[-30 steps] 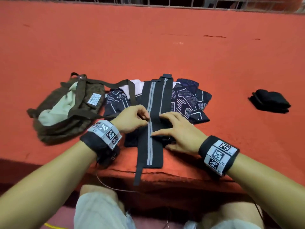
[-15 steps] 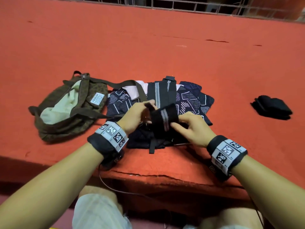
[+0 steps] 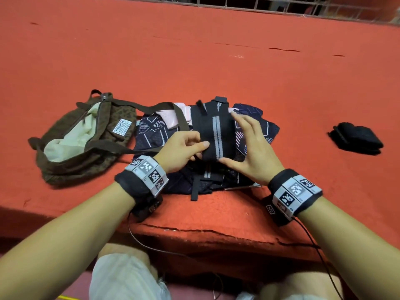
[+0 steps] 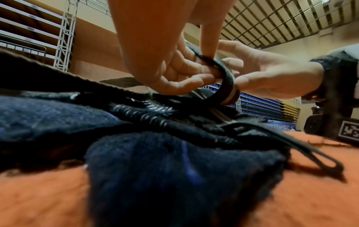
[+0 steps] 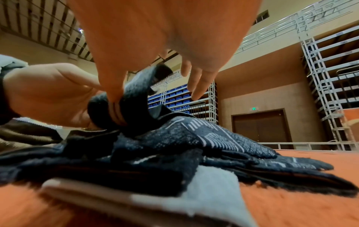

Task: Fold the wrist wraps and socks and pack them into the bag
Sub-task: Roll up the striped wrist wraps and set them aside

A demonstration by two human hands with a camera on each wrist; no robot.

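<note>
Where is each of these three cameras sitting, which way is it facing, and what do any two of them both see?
Head: looks down from above at the striped wrist wrap, the bag, both hands and forearms.
Left wrist: low over the red mat, looks along the left hand toward the right hand.
Right wrist: low, looks under the right palm at the patterned socks.
Shared: both wrist views show the wrap's curled fold and both hands.

Indoor sports hall: tiered blue seats at 12 o'clock, white scaffold towers at 2 o'clock, balcony railing, double doors, orange carpeted platform.
</note>
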